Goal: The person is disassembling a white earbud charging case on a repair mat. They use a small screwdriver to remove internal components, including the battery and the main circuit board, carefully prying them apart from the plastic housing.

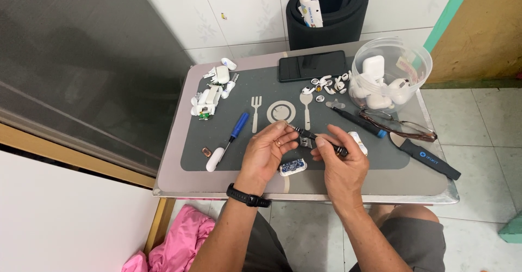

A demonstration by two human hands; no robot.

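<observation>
Both my hands meet over the near middle of a small table's grey mat (244,87). My right hand (341,160) grips a thin black-handled tool (318,139) whose tip points left toward my left hand (269,152). The left fingertips pinch something tiny at the tool's tip; I cannot tell what it is. A small white part with a blue circuit board (292,167) lies on the mat just below the hands. A black band is on my left wrist.
A blue-handled screwdriver (232,136) and white earbud shells (209,101) lie left. A black phone (312,65), white ear tips (326,84), a clear tub of earbud cases (389,76), glasses (399,126) and a black pry tool (429,158) lie right. A black foam roll (326,11) stands behind.
</observation>
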